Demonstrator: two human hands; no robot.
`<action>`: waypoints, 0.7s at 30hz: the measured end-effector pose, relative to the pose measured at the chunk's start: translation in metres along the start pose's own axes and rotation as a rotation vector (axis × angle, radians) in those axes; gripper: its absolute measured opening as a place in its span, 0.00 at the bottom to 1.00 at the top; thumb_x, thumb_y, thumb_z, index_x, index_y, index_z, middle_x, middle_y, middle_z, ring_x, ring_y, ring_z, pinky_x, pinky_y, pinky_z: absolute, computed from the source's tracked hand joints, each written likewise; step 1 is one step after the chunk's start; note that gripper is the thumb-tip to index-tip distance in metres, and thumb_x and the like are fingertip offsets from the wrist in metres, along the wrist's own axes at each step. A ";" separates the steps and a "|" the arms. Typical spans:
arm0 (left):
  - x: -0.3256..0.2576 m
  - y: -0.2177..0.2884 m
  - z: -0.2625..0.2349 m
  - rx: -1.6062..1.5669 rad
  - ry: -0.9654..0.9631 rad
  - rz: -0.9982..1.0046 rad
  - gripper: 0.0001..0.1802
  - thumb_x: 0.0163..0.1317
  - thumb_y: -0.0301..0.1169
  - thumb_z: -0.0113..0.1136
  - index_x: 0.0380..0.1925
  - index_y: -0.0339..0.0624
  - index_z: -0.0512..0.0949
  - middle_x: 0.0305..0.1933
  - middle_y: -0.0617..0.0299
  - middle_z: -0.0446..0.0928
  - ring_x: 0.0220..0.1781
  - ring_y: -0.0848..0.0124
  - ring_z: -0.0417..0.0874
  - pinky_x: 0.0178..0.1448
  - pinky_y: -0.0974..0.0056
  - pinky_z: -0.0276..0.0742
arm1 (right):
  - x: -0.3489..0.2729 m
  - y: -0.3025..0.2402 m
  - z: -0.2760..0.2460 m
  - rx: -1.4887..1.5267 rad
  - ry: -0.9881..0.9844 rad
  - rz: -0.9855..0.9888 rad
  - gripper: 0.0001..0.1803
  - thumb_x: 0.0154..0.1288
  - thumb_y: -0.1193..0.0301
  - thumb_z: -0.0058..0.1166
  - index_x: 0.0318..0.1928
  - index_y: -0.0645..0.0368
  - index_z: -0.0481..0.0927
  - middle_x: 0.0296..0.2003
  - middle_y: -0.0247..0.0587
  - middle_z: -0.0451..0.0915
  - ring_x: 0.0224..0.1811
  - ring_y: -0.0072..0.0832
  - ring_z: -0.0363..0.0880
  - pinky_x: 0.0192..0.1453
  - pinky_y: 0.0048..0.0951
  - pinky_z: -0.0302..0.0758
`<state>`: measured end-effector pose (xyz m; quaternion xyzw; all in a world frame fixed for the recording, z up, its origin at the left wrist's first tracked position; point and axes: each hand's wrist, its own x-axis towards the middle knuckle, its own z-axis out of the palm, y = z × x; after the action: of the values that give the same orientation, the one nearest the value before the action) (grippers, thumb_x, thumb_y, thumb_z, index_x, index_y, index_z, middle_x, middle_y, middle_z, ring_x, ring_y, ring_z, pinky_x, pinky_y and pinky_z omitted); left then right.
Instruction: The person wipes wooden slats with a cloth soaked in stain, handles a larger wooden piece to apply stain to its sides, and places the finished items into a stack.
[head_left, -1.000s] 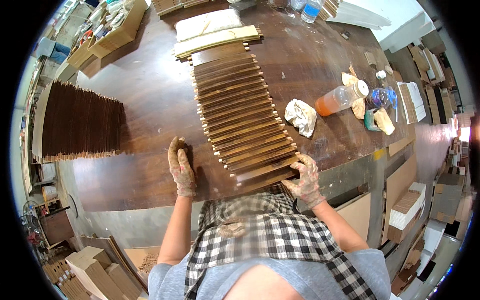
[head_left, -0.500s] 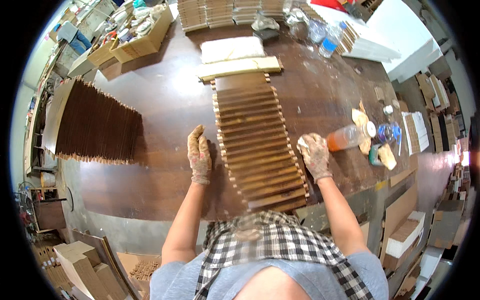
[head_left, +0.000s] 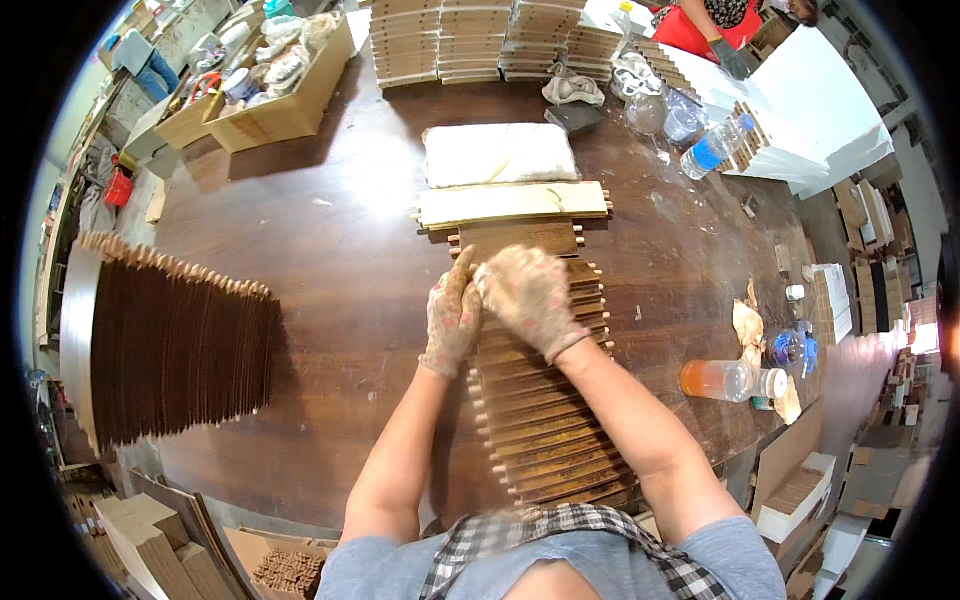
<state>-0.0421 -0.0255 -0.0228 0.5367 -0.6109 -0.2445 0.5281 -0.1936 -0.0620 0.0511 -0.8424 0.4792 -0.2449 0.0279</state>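
A long row of dark stained wooden slats (head_left: pixel 545 430) with small pegs at their ends lies on the dark wooden table (head_left: pixel 350 260), running from my body toward the far side. My left hand (head_left: pixel 452 315), in a stained work glove, rests at the left edge of the row near its far end. My right hand (head_left: pixel 527 295), also gloved, presses flat on the slats beside it. The two hands touch each other. A pale unstained bundle of slats (head_left: pixel 512 203) lies across the far end of the row, with a white cloth pad (head_left: pixel 497 153) behind it.
A wide stack of dark slats (head_left: pixel 170 335) stands on edge at the left. Stacks of pale slats (head_left: pixel 470 40) and cardboard boxes (head_left: pixel 270 100) line the far edge. Plastic bottles (head_left: pixel 722 380) and rags sit at the right. Another person's gloved hand (head_left: pixel 733 57) works at the top right.
Both hands have moved up along the row of slats, from its near end to its far end, and have come together. The view has tilted further over the table.
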 end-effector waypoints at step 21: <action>0.020 0.028 -0.010 0.002 -0.007 0.232 0.06 0.54 0.23 0.62 0.32 0.39 0.85 0.36 0.54 0.87 0.40 0.56 0.88 0.48 0.55 0.82 | -0.071 0.073 -0.060 -0.060 -0.009 0.102 0.11 0.70 0.74 0.57 0.51 0.59 0.78 0.56 0.46 0.75 0.61 0.40 0.74 0.66 0.42 0.76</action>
<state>-0.0409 -0.0329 0.0122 0.4619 -0.6711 -0.1833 0.5502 -0.3075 -0.0319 0.0564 -0.8185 0.5285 -0.2248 0.0172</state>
